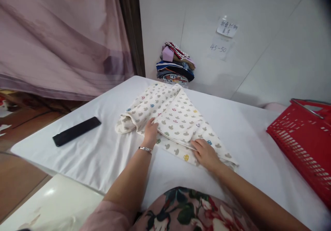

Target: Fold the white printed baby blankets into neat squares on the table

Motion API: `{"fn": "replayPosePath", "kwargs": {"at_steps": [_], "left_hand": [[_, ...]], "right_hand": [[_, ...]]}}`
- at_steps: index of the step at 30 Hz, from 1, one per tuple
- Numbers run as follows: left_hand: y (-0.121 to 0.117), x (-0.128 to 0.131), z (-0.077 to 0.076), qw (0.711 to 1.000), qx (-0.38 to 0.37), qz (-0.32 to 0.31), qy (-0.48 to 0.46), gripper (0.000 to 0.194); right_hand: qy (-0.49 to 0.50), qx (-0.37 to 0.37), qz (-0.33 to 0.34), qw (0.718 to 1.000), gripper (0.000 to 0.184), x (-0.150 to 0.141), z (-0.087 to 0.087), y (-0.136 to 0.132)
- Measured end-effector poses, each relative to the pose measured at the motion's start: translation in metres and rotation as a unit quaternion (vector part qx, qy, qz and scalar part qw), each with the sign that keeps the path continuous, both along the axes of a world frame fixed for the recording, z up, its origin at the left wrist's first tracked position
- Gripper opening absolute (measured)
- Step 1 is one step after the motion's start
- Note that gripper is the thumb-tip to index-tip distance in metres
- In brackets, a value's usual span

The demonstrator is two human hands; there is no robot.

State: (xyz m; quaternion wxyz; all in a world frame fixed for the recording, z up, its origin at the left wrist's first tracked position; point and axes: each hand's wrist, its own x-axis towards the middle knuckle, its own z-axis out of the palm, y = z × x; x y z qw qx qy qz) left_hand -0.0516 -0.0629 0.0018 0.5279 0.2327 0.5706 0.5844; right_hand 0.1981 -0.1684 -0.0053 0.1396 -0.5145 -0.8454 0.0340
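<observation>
A cream cloth (173,117) printed with small grey and coloured shapes lies partly folded on the white-covered table (98,155). My left hand (150,131) rests on the cloth's near left edge, fingers curled around a fold. A thin bracelet sits on that wrist. My right hand (205,152) presses on the cloth's near right part, fingers pinching the edge of the upper layer.
A black phone (77,131) lies on the table's left side. A red plastic basket (305,141) stands at the right edge. A stack of folded clothes (176,65) sits against the far wall, under two paper notes. A pink curtain hangs at left.
</observation>
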Motion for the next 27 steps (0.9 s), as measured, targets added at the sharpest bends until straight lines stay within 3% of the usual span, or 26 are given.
{"fn": "replayPosePath", "kwargs": {"at_steps": [7, 18, 21, 27], "left_hand": [[0.002, -0.003, -0.007, 0.994, 0.035, -0.013, 0.099, 0.043], [0.007, -0.006, -0.01, 0.994, 0.031, -0.02, 0.107, 0.044], [0.007, -0.006, -0.009, 0.994, 0.029, -0.02, 0.101, 0.043], [0.006, -0.006, -0.008, 0.995, 0.031, -0.021, 0.097, 0.045]], "right_hand": [[0.02, -0.038, -0.023, 0.999, 0.026, 0.009, 0.002, -0.013], [0.11, -0.153, -0.048, 0.981, 0.028, 0.002, 0.011, 0.003], [0.066, -0.148, -0.072, 0.984, 0.02, 0.005, 0.012, 0.006], [-0.027, -0.087, -0.051, 0.995, 0.019, 0.005, 0.009, 0.006]]}}
